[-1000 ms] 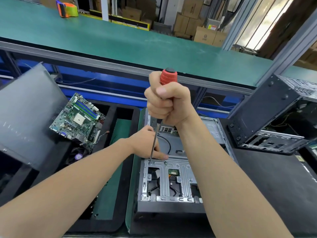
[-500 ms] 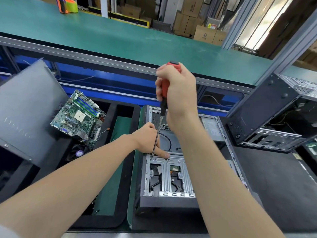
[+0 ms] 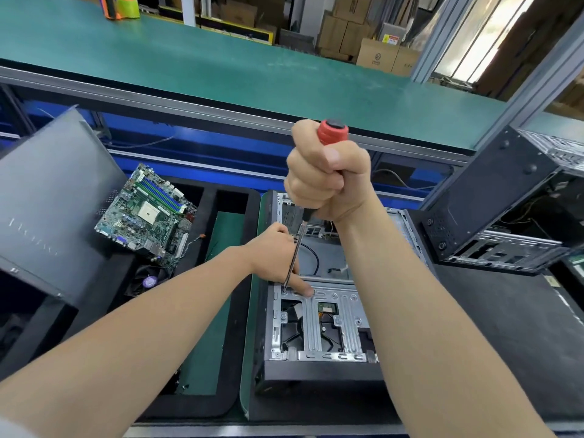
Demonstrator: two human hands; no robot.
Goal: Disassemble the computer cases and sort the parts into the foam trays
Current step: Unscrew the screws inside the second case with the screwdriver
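Firmly, the right grip [image 3: 328,181] is fisted round the red screwdriver [image 3: 332,131], tip down on the computer case [image 3: 316,369] below. The left grip [image 3: 278,254] presses a straight forefinger beside that tip. Leftward, a motherboard [image 3: 148,216] rests over a foam tray [image 3: 189,406]; beyond lie the green bench [image 3: 221,67] and stacked cardboard boxes [image 3: 376,55].

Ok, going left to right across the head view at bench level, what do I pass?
Grey side panel → green motherboard → open computer case, where the right hand grips the screwdriver → second case, tilted, far right.
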